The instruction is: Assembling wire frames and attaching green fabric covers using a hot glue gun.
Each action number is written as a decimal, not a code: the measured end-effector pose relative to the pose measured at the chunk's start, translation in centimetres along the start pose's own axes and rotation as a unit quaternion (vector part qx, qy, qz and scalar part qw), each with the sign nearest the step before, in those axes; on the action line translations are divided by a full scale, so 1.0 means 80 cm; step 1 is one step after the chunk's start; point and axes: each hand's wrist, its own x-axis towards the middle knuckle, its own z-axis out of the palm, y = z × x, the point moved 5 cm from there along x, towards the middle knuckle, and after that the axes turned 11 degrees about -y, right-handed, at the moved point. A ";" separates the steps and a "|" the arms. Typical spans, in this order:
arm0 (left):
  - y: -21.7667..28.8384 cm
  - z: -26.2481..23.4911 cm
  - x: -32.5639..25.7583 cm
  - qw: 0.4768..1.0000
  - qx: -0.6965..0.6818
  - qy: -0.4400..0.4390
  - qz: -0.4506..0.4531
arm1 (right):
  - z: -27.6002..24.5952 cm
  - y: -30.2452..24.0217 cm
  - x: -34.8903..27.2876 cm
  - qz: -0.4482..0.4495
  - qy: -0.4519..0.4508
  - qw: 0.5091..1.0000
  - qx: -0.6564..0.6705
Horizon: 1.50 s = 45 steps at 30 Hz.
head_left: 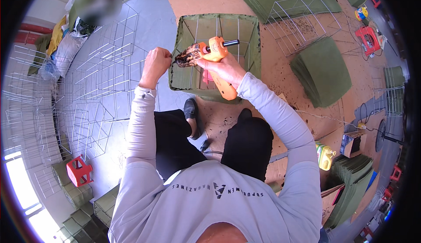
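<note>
Some dark lettering on shirt; right hand gripping orange glue gun; left hand closed beside green box.

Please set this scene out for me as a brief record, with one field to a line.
Right hand: holds an orange glue gun in its grip; hand over the box
Left hand: fingers curled, at the box's left rim; whether it grips anything is unclear
Workpiece: green wire-framed box, open toward the camera, dark smears along its rim
Right side: fanned green sheets, yellow container
Left side: wire frames, red stool
</note>
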 end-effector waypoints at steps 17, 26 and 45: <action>0.008 -0.005 -0.003 1.000 -0.024 0.012 0.012 | -0.012 0.002 0.016 0.013 0.030 0.999 0.030; 0.003 -0.007 -0.001 0.999 -0.023 -0.019 -0.022 | -0.005 0.005 0.007 0.014 0.004 1.000 0.001; 0.001 -0.007 -0.003 0.998 -0.049 -0.023 -0.024 | 0.003 0.010 -0.009 0.033 -0.010 0.999 -0.005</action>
